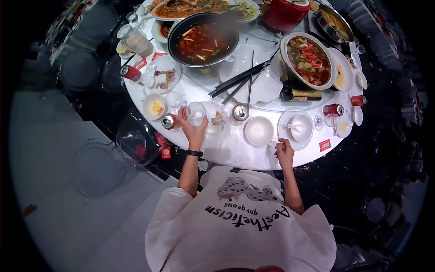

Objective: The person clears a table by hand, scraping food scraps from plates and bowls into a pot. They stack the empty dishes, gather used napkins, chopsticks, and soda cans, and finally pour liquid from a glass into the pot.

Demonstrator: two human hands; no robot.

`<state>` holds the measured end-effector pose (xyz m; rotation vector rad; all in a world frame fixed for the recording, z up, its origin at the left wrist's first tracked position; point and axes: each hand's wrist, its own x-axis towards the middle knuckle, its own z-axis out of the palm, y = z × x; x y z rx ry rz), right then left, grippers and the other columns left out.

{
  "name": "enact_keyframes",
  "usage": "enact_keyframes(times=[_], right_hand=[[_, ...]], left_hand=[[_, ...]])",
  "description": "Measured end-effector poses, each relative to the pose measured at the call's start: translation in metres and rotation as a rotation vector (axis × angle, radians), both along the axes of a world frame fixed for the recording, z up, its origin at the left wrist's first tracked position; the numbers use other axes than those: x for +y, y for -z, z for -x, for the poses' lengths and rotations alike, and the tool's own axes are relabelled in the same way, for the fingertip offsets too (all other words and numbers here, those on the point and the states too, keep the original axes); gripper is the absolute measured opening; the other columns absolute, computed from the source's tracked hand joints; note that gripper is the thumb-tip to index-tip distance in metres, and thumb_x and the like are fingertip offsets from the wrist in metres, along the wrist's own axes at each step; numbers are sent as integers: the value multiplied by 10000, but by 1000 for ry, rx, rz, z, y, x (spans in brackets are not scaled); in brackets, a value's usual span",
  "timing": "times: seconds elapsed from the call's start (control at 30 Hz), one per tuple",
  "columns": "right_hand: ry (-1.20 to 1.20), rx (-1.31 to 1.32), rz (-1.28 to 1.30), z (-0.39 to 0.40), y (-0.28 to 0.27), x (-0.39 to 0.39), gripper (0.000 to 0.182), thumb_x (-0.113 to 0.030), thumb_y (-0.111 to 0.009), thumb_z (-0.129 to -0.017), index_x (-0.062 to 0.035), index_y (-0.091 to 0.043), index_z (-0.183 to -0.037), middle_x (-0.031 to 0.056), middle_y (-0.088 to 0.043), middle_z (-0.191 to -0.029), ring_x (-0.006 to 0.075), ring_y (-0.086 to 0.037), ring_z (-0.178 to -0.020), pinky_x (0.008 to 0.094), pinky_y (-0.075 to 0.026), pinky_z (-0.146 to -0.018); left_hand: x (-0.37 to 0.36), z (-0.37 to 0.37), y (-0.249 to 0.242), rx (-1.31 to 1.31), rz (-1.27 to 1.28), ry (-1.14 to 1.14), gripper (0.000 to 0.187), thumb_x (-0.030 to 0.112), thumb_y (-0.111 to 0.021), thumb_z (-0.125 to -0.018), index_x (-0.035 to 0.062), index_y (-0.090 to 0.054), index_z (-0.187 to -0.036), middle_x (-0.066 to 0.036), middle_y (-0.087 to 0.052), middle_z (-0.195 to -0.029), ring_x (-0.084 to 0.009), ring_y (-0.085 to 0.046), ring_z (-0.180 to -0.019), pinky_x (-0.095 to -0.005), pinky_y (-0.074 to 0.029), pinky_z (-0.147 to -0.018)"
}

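My left hand point(194, 130), with a dark band at the wrist, is closed around a clear glass point(196, 111) at the front left of the table. A red drink can point(170, 121) stands just left of that hand, and a plate with food scraps point(218, 119) lies to its right. My right hand point(284, 152) is over the table's front edge, its fingers curled together. A small whitish thing point(272, 147) shows by its fingertips; I cannot make out what it is. Beyond it are a white bowl point(258, 131) and a smaller bowl with a white spoon point(300, 128).
A pot of red soup point(203, 40), a stew pot point(310, 61) and black chopsticks point(240, 80) are on the glass turntable point(272, 107). Another can point(239, 112) stands in front. A pitcher point(136, 41) and a bone plate point(174, 68) are at left; a wine glass point(319, 121) stands right.
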<state>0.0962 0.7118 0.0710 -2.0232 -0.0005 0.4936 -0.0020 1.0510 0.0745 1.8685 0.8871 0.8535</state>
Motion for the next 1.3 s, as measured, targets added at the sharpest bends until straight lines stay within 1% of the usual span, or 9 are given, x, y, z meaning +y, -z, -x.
enact_keyframes(times=[0.2, 0.37, 0.5, 0.73, 0.83, 0.93, 1.1, 1.2, 1.3], right_hand=[[16, 28, -47, 12, 6, 8, 191, -83, -541, -848, -15, -576, -1023, 38, -569, -693, 112, -574, -526, 240, -444, -453], [14, 13, -44, 15, 6, 7, 183, -80, -532, -852, -15, -577, -1017, 44, -576, -697, 111, -573, -530, 234, -444, -465], [-16, 59, -70, 24, 9, 13, 163, -72, -516, -866, -11, -571, -1008, 46, -578, -687, 104, -574, -533, 241, -455, -476], [-487, 149, -101, 45, 14, 92, 188, -113, -528, -881, 14, -542, -1018, 72, -606, -687, 121, -595, -542, 253, -470, -469], [-599, 55, -12, 49, 45, 136, 255, -212, -582, -839, -9, -564, -992, 158, -640, -704, 304, -643, -652, 385, -504, -601], [-589, 36, 59, 46, 54, 171, 334, -302, -577, -837, -5, -566, -989, 198, -646, -751, 381, -625, -724, 443, -495, -663], [-595, -81, 242, 41, 61, 204, 362, -331, -551, -838, 16, -556, -944, 231, -634, -758, 408, -619, -736, 485, -484, -687], [-615, -112, 305, 43, 70, 210, 325, -300, -536, -831, 17, -558, -898, 251, -627, -765, 420, -615, -742, 501, -479, -696], [-608, -86, 236, 39, 65, 205, 284, -260, -514, -825, 17, -570, -846, 267, -618, -755, 436, -605, -753, 519, -472, -695]], left_hand=[[15, -57, -5, -170, -14, -137, 894, 70, -740, -709, -20, -159, -1383, -254, -307, -1353, -334, -371, -1246, -390, -291, -1050], [32, -90, 11, -50, -144, -181, 858, 99, -699, -766, -18, -126, -1394, -261, -279, -1373, -375, -371, -1252, -399, -308, -1040], [43, -101, 9, -107, -13, -192, 869, 98, -695, -777, -10, -103, -1404, -281, -278, -1364, -375, -386, -1234, -405, -318, -1024], [42, -99, 15, -144, -37, -173, 815, 79, -656, -785, -45, -132, -1398, -266, -269, -1360, -381, -357, -1247, -409, -301, -1033], [46, -105, 11, -91, -102, -191, 795, 62, -644, -781, -53, -148, -1392, -268, -261, -1355, -389, -353, -1230, -414, -297, -1031], [47, -111, 5, -84, -99, -196, 780, 60, -628, -789, -61, -146, -1389, -273, -264, -1350, -395, -344, -1222, -417, -289, -1033], [50, -111, 0, -89, -131, -203, 795, 54, -631, -770, -63, -143, -1387, -285, -266, -1344, -411, -330, -1216, -430, -283, -1033], [47, -106, -3, 56, -327, -181, 865, 29, -657, -756, 13, -90, -1409, -284, -278, -1284, -431, -370, -1173, -442, -326, -1005], [42, -102, 4, 83, -225, -131, 852, 38, -660, -757, -9, -99, -1396, -281, -253, -1331, -437, -340, -1195, -438, -306, -1020]])
